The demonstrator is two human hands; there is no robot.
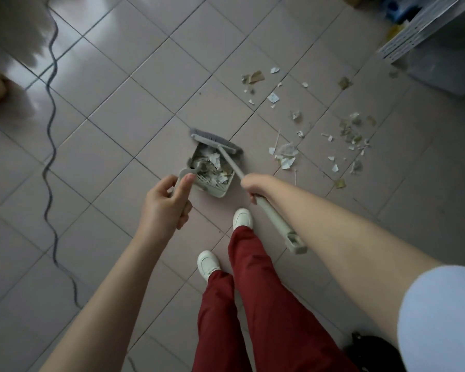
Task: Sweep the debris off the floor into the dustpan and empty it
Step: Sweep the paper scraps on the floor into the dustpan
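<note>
On the tiled floor (134, 84) just ahead of the person's white shoes (242, 218) stands a pale dustpan (220, 190), its open mouth pointing away from the feet. Torn paper and dry leaf scraps already lie heaped inside the pan (212, 167). The left hand (167, 202) is closed around the dustpan's upright handle (184, 174), thumb pressed along its side. The right hand (255, 185) is wrapped around the broom handle (273, 218), which runs from behind the wrist down and forward to the broom head (215, 140). The grey bristles sit right at the far lip of the dustpan, touching it.

More debris (287, 154) is still spread over the tiles to the right of the pan: white paper bits, brownish leaf pieces and a few thin sticks, some just beside the broom, others well apart toward a perforated metal shelf (419, 30) in the upper right corner. A dark cable (50, 124) snakes across the floor on the left. Red trousers (263, 304) cover both legs, and a pale short sleeve (440, 312) shows at the right arm
</note>
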